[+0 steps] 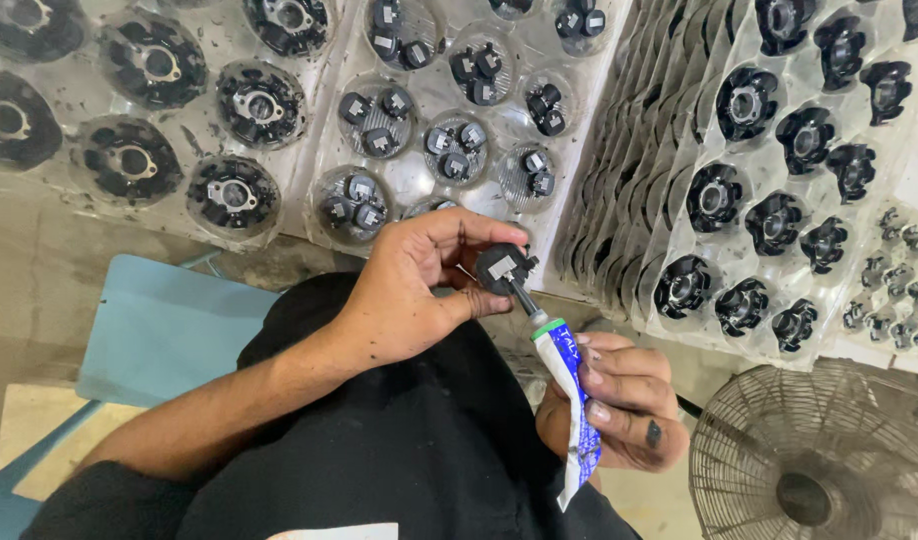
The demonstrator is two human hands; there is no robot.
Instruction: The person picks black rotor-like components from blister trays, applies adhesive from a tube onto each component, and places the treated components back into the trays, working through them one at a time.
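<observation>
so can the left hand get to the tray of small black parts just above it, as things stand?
Probably not freely. The left hand is pinching a small black part against the tube nozzle held by the right hand. The tray lies open with nothing between, but the grip is occupied.

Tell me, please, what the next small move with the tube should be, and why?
Probably a gentle squeeze of the blue-and-white tube by the right hand. Its black nozzle already appears to touch the small black part pinched in the left hand, and no paste shows on the part, so dispensing seems the natural next step.
</observation>
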